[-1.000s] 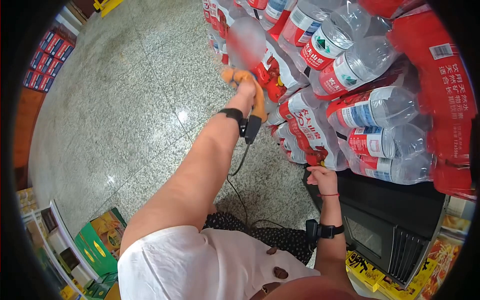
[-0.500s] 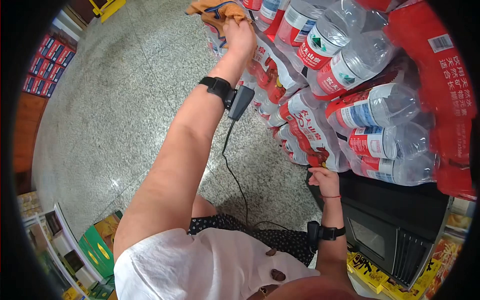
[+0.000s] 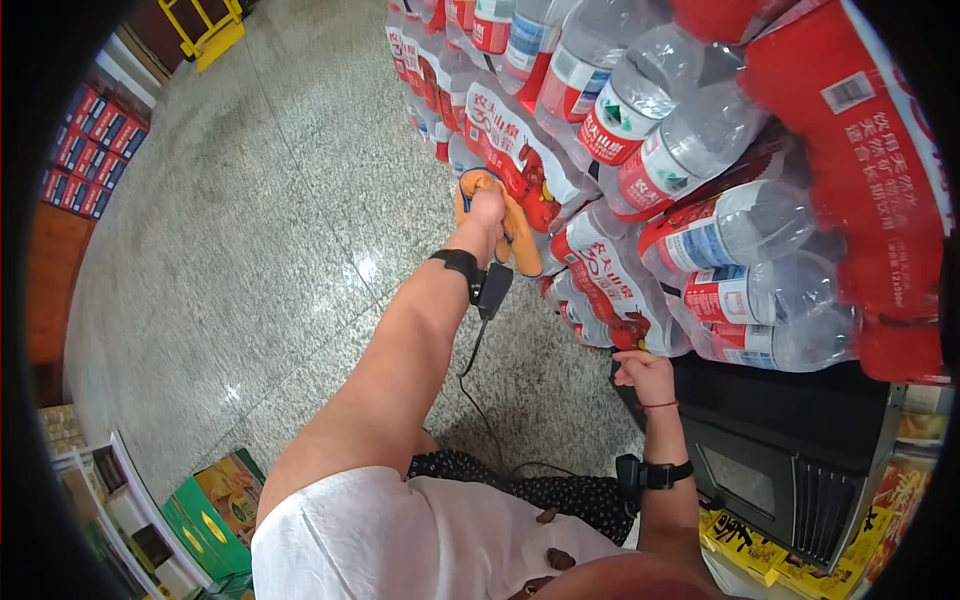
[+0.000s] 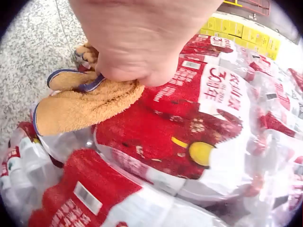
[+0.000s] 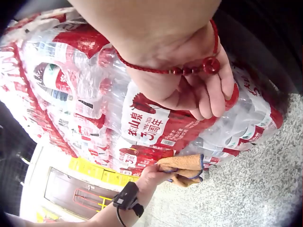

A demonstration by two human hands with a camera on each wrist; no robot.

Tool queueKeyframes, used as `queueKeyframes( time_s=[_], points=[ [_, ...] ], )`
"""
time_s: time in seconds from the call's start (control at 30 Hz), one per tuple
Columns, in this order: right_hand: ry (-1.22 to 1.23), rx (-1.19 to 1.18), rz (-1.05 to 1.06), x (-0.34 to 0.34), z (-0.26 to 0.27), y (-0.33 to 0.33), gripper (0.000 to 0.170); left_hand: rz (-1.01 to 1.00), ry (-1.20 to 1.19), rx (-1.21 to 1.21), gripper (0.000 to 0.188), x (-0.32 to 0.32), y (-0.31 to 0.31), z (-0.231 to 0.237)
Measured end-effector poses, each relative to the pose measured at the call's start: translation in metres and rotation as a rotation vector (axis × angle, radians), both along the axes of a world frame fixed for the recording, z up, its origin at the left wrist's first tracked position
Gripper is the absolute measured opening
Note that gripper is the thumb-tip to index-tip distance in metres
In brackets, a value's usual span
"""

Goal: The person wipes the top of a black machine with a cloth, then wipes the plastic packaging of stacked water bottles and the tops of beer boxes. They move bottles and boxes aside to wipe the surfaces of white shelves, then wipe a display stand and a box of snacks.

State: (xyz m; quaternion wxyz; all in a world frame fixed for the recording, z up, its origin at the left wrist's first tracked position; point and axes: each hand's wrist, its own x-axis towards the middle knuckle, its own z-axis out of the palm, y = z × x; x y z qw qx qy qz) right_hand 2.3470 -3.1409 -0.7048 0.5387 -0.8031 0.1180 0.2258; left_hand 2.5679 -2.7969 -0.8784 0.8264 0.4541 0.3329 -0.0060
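Note:
In the head view my left hand grips a bunched orange cloth with a blue edge. It is beside the wrapped packs of water bottles, over their floor-side face. The left wrist view shows the cloth hanging from under the hand and overlapping the red and white wrap. My right hand, with a red bead bracelet at the wrist, is by the lower corner of the nearest pack. Its fingers are loosely curled, with nothing seen in them.
Bottles and a red wrap are stacked at the right, above a black appliance. Speckled stone floor spreads at the left. A thin cable hangs from the left wrist device. A green box stands lower left, a yellow trolley far off.
My left hand went up along the stack with the cloth, then came back down toward me. The right hand stays in nearly the same place by the pack corner.

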Motion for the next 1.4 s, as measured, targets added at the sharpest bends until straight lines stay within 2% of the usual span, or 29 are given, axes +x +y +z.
queueKeyframes(
  time_s=[0.07, 0.13, 0.17, 0.2, 0.27, 0.3, 0.37, 0.43, 0.5, 0.57, 0.6, 0.63, 0.73, 0.8, 0.87, 0.93, 0.97, 1.03, 1.07, 1.1, 1.13, 1.17, 1.23, 1.27, 1.3, 1.33, 1.37, 1.4],
  points=[
    [0.010, 0.024, -0.014, 0.001, -0.003, -0.001, 0.020, 0.071, -0.026, 0.020, 0.033, 0.009, 0.001, 0.011],
    [0.013, 0.055, -0.025, 0.002, -0.006, -0.001, 0.020, 0.285, -0.293, 0.148, 0.034, -0.009, -0.005, 0.117],
    [0.018, 0.021, -0.011, 0.003, -0.008, -0.002, 0.020, 0.297, -0.364, 0.155, 0.033, -0.014, -0.008, 0.169],
    [0.025, -0.014, 0.005, 0.003, -0.010, -0.005, 0.019, 0.301, -0.383, 0.165, 0.033, -0.011, -0.008, 0.201],
    [-0.006, 0.001, 0.028, 0.006, -0.013, -0.006, 0.019, 0.381, -0.540, 0.562, 0.033, -0.001, -0.005, 0.264],
    [0.037, -0.003, 0.014, 0.006, -0.009, -0.003, 0.019, 0.390, -0.565, 0.577, 0.033, -0.004, -0.004, 0.302],
    [0.085, 0.017, -0.016, 0.006, -0.006, -0.001, 0.018, 0.400, -0.839, 0.656, 0.035, -0.016, -0.010, 0.378],
    [0.119, -0.015, -0.020, 0.009, -0.005, 0.002, 0.019, 0.392, -0.933, 0.852, 0.024, -0.012, -0.009, 0.442],
    [0.182, -0.067, -0.012, 0.011, -0.001, 0.005, 0.020, 0.418, -0.977, 0.967, 0.029, -0.014, -0.006, 0.506],
    [0.203, -0.033, -0.026, 0.012, 0.003, 0.007, 0.020, 0.435, -0.977, 1.069, 0.032, -0.025, -0.005, 0.545],
    [0.242, -0.009, -0.044, 0.013, 0.003, 0.007, 0.020, 0.436, -0.975, 1.217, 0.032, -0.031, -0.005, 0.557],
    [0.237, 0.018, -0.063, 0.012, 0.003, 0.007, 0.020, 0.435, -0.964, 1.366, 0.033, -0.036, -0.006, 0.564],
    [0.221, -0.041, -0.041, 0.015, -0.011, 0.005, 0.022, 0.516, -0.912, 1.369, 0.030, -0.016, 0.003, 0.512],
    [0.228, -0.017, -0.046, 0.015, -0.006, 0.006, 0.022, 0.336, -0.647, 1.570, 0.028, -0.027, 0.002, 0.459],
    [0.236, -0.002, -0.057, 0.012, -0.005, 0.004, 0.022, 0.179, -0.412, 1.192, 0.030, -0.003, 0.009, 0.381],
    [-0.118, 0.012, 0.073, 0.009, -0.007, 0.005, 0.025, 0.053, -0.241, 0.740, 0.041, -0.026, -0.004, 0.332],
    [-0.117, 0.012, 0.074, 0.010, -0.002, 0.007, 0.025, -0.025, -0.239, 0.664, 0.042, -0.037, -0.011, 0.314],
    [-0.489, -0.046, 0.219, 0.013, 0.022, 0.014, 0.027, -0.123, -0.187, 0.516, 0.041, -0.052, -0.027, 0.280],
    [-0.488, -0.046, 0.217, 0.013, 0.043, 0.018, 0.027, -0.146, -0.143, 0.444, 0.040, -0.052, -0.036, 0.263],
    [-0.522, -0.155, 0.219, 0.012, 0.069, 0.023, 0.026, -0.099, -0.183, 0.357, 0.037, -0.042, -0.042, 0.232],
    [-0.557, -0.263, 0.221, 0.012, 0.085, 0.026, 0.025, -0.099, -0.185, 0.358, 0.037, -0.048, -0.050, 0.245],
    [-0.558, -0.260, 0.222, 0.011, 0.089, 0.028, 0.025, -0.067, -0.200, 0.268, 0.035, -0.055, -0.056, 0.258],
    [-0.625, -0.472, 0.283, 0.007, 0.093, 0.030, 0.025, -0.023, -0.266, 0.160, 0.032, -0.052, -0.053, 0.269],
    [-0.625, -0.467, 0.289, 0.006, 0.093, 0.030, 0.025, 0.026, -0.295, 0.251, 0.031, -0.040, -0.046, 0.271],
    [-0.628, -0.495, 0.280, 0.007, 0.093, 0.029, 0.025, 0.073, -0.325, 0.345, 0.031, -0.039, -0.045, 0.294],
    [-0.632, -0.520, 0.272, 0.007, 0.092, 0.029, 0.025, 0.099, -0.500, 0.441, 0.032, -0.052, -0.049, 0.334],
    [-0.635, -0.511, 0.278, 0.008, 0.090, 0.029, 0.025, 0.188, -0.529, 0.494, 0.037, -0.047, -0.048, 0.363],
    [-0.662, -0.530, 0.280, 0.008, 0.089, 0.028, 0.025, 0.252, -0.540, 0.687, 0.043, -0.041, -0.045, 0.392]
  ],
)
